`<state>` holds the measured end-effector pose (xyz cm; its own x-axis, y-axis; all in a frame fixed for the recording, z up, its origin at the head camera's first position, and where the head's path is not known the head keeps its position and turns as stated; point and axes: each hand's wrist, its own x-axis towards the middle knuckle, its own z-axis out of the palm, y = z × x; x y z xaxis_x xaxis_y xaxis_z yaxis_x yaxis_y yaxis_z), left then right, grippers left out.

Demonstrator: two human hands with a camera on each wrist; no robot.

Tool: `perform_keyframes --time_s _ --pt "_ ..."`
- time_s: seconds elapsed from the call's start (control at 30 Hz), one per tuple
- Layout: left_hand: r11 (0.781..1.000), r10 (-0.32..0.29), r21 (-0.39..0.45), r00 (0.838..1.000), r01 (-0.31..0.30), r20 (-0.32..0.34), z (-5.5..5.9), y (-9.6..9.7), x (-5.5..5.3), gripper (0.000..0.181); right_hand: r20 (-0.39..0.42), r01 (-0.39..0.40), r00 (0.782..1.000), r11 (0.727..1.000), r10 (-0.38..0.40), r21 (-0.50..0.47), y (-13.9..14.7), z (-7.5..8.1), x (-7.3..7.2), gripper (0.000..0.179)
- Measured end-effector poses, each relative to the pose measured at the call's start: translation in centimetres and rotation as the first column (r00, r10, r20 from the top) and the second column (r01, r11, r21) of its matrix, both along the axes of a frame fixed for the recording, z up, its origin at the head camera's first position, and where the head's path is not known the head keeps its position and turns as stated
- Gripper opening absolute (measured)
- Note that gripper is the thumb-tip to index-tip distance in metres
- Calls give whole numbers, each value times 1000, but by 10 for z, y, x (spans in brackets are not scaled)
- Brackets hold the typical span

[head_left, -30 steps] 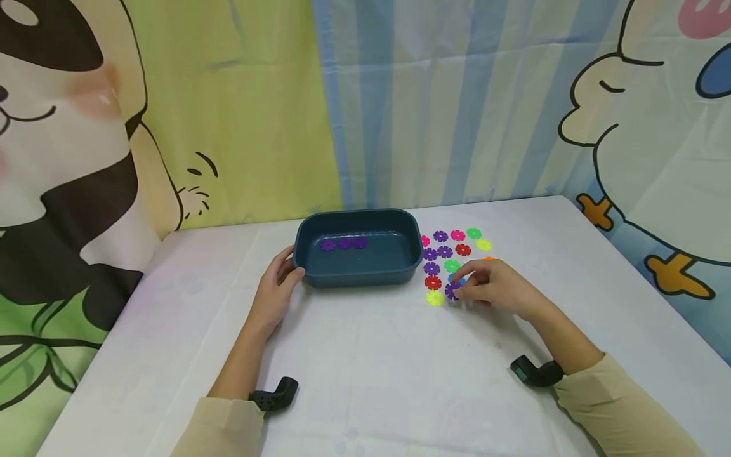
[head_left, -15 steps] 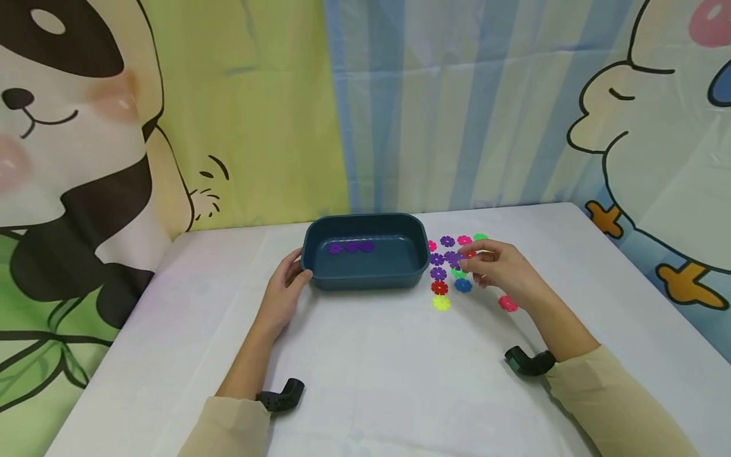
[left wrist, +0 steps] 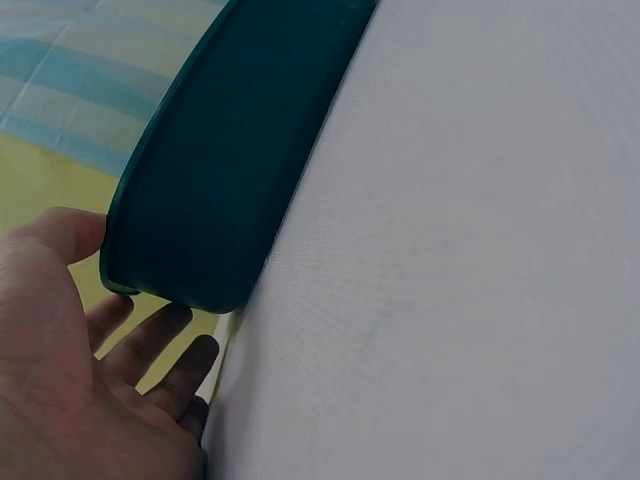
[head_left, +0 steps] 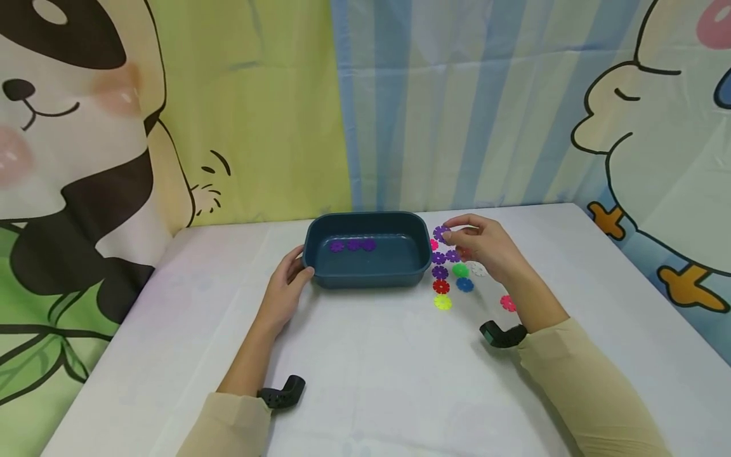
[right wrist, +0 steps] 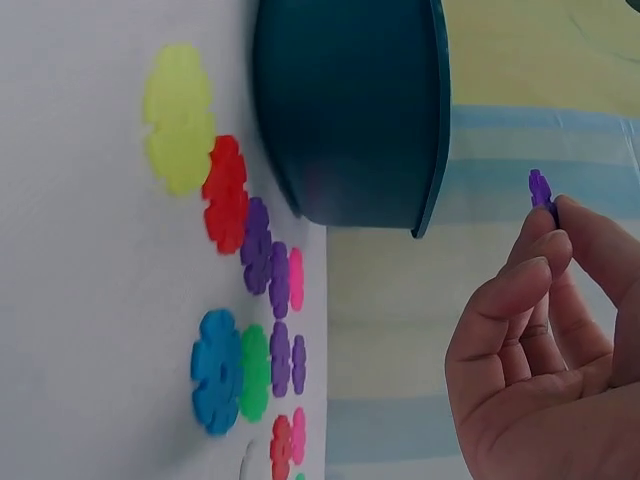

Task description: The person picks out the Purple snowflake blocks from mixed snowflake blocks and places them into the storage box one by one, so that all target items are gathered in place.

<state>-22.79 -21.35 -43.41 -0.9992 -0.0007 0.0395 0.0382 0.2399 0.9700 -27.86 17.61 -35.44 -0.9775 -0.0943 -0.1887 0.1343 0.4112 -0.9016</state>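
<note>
- Head view: the tub stands on the white table, toward its far side, with three purple flowers in a row inside.
- The left hand holds the tub's left end, thumb at the near corner, fingers curled round the outside.
- The right hand pinches one purple flower, the held flower, just right of the tub.
- On the table right of the tub lie more flowers: purple, red, yellow, green, blue and white; a pink flower lies apart, farther right, beside the right forearm.
- Behind hangs a printed curtain.
- Left wrist view: the thumb touches the tub's rim; the other fingers bend loosely along its end. How firmly they press, I cannot tell.
- Right wrist view: the held flower is gripped between thumb and fingertips, raised off the table.
</note>
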Motion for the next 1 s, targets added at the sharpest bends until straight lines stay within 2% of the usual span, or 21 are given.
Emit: perform_keyframes --time_s 0.23,0.67,1.0 --pt "1000 3 12 1000 -3 1 1 1 0 59 -36 -25 999 999 24 -39 -16 5 -16 50" --pt "1000 8 -3 1000 -8 0 -1 2 -2 58 -38 -22 999 997 19 -67 -42 7 -34 40" --pt "1000 12 -11 1000 -12 2 -1 0 -1 59 -60 -84 995 989 77 -123 -64 6 -46 39"
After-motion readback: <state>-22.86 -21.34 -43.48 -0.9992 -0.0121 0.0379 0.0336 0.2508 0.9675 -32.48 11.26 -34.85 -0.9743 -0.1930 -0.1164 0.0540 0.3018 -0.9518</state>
